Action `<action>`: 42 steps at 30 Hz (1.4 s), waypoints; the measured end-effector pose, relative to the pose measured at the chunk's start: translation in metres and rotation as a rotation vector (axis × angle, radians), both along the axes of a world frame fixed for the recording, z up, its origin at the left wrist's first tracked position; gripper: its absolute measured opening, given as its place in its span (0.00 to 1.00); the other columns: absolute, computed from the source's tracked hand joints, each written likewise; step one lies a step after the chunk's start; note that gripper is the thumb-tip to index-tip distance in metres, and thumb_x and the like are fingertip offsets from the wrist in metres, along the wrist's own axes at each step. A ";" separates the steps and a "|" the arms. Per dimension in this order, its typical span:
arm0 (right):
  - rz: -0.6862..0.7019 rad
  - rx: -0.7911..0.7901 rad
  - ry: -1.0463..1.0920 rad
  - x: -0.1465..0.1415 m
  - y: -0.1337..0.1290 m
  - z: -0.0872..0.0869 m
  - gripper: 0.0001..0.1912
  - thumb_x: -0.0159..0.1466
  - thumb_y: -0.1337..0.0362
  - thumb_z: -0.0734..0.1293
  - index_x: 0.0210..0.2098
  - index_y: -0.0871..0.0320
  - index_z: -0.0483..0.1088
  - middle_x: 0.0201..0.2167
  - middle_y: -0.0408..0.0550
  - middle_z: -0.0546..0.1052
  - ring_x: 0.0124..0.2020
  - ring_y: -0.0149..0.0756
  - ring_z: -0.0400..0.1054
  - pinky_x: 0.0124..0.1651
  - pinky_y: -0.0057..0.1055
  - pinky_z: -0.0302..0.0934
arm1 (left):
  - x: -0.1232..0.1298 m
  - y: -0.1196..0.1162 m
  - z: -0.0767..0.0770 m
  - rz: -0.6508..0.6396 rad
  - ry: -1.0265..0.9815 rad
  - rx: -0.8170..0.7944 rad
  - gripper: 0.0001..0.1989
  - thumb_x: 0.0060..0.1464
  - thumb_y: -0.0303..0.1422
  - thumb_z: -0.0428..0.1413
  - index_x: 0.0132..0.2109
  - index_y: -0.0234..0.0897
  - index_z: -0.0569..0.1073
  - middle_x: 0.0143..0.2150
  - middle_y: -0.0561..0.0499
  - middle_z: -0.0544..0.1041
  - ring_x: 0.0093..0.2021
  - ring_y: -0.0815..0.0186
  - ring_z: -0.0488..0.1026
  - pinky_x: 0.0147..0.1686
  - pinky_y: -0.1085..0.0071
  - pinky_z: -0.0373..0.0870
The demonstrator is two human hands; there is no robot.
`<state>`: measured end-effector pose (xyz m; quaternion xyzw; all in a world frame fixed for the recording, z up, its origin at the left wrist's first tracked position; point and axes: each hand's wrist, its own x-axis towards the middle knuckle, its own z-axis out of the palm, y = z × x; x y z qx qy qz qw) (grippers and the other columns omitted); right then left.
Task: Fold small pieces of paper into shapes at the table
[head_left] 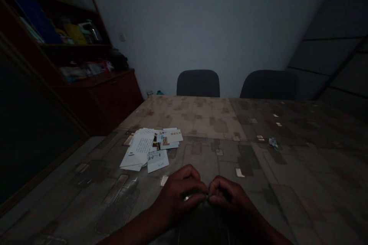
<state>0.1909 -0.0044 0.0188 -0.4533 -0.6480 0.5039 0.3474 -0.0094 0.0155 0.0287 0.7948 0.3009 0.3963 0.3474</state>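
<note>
Both hands meet low in the middle of the view, above the near part of the patterned tablecloth [198,160]. My left hand [184,189] is closed, thumb and fingers pinched together at the right. My right hand [225,195] is closed as well, its fingertips almost touching those of the left. Something small and dark seems to sit between the fingertips, too dim to name. Beyond my left hand lies a loose pile of printed cards and papers [142,147], overlapping one another.
A crumpled scrap [273,143] lies on the table to the right. Two dark chairs [198,83] stand at the far edge, against a pale wall. On the left is a wooden shelf unit [115,95] with folders, bags and other items. The room is dim.
</note>
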 end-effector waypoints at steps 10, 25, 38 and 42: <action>0.006 -0.119 0.051 -0.002 0.002 0.001 0.11 0.53 0.56 0.66 0.27 0.57 0.65 0.22 0.38 0.62 0.26 0.33 0.55 0.31 0.28 0.50 | 0.001 0.002 -0.001 -0.014 -0.121 -0.254 0.04 0.51 0.30 0.61 0.35 0.38 0.81 0.32 0.51 0.71 0.33 0.65 0.70 0.34 0.70 0.64; -0.006 -0.073 0.023 -0.004 0.001 -0.005 0.09 0.56 0.57 0.65 0.28 0.57 0.66 0.22 0.38 0.63 0.26 0.32 0.56 0.30 0.27 0.51 | 0.006 -0.003 -0.008 0.168 0.039 0.142 0.07 0.49 0.21 0.56 0.31 0.36 0.75 0.29 0.50 0.75 0.32 0.65 0.71 0.33 0.71 0.62; -0.002 -0.096 0.019 -0.005 0.000 -0.003 0.10 0.55 0.56 0.65 0.28 0.57 0.65 0.23 0.39 0.63 0.27 0.33 0.56 0.31 0.28 0.51 | 0.008 -0.003 -0.010 0.129 0.056 0.119 0.07 0.52 0.23 0.54 0.29 0.35 0.74 0.26 0.50 0.75 0.29 0.66 0.69 0.31 0.71 0.60; -0.018 -0.107 0.015 -0.005 -0.001 0.001 0.08 0.54 0.58 0.65 0.27 0.56 0.64 0.22 0.38 0.62 0.27 0.32 0.56 0.31 0.27 0.51 | 0.005 -0.002 -0.008 0.103 0.001 -0.120 0.08 0.55 0.31 0.56 0.29 0.35 0.77 0.26 0.49 0.75 0.29 0.64 0.70 0.31 0.71 0.61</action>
